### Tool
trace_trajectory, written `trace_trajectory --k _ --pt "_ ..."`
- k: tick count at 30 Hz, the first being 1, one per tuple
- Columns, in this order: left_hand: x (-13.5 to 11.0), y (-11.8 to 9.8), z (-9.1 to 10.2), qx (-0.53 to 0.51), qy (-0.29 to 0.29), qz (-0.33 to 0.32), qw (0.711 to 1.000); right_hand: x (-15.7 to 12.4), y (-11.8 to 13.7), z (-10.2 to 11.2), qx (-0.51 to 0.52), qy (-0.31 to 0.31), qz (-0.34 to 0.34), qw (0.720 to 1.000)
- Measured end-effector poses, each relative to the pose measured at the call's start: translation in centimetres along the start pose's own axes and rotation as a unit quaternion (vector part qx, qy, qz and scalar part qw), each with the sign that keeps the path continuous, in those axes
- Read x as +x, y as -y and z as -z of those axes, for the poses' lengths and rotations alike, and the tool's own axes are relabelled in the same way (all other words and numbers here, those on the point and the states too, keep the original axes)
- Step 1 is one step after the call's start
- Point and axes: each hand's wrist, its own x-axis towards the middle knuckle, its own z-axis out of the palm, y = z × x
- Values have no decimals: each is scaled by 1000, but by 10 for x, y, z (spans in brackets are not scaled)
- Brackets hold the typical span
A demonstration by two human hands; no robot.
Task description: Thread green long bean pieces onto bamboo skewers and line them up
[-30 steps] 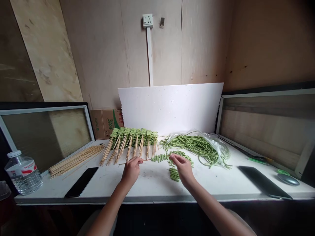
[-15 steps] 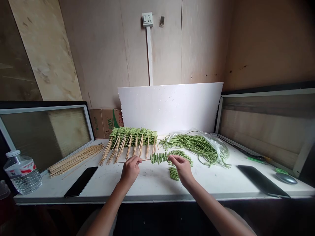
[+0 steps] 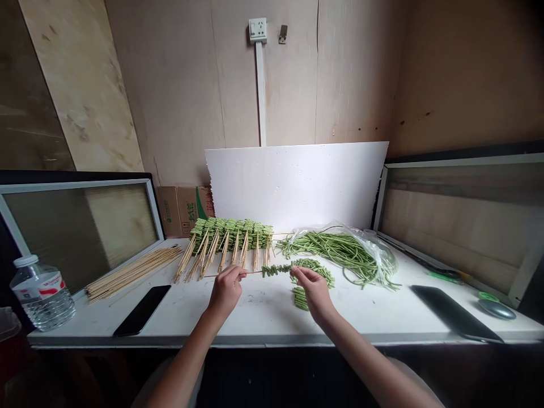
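My left hand (image 3: 226, 290) pinches a thin bamboo skewer near its bare end. Cut green bean pieces (image 3: 275, 270) are threaded on that skewer between my hands. My right hand (image 3: 313, 287) is closed at the skewer's right end, touching the last pieces; what its fingertips hold is hidden. Just below it lies a small heap of cut bean pieces (image 3: 301, 298), and more cut pieces (image 3: 317, 266) lie behind it. A row of finished bean skewers (image 3: 232, 237) lies at the back of the white table (image 3: 263, 320).
Long green beans (image 3: 340, 252) spill from a clear plastic bag. A bundle of bare skewers (image 3: 131, 273) and a black phone (image 3: 142, 310) lie left, with a water bottle (image 3: 40, 293) at the corner. A dark tablet (image 3: 454, 320) and a mouse (image 3: 496, 309) sit right. A white foam board (image 3: 297, 184) leans behind.
The threaded skewer has turned, so the bean pieces now look edge-on and narrower. Both hands rose slightly and stayed on the skewer.
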Motion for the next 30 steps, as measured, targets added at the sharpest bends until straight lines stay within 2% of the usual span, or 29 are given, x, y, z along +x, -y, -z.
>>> trace_trajectory --k 6,16,24,30 --pt "0 1 2 28 -12 2 1000 1 2 0 -14 21 -23 999" --pt "-5 -1 -2 92 -23 -40 995 -2 4 -2 -20 -12 -25 999" --pt "-7 9 1 116 -34 -27 992 -2 8 -1 -17 79 -49 996" --pt "-6 7 1 123 -36 -42 991 -2 8 -1 -4 64 -48 997"
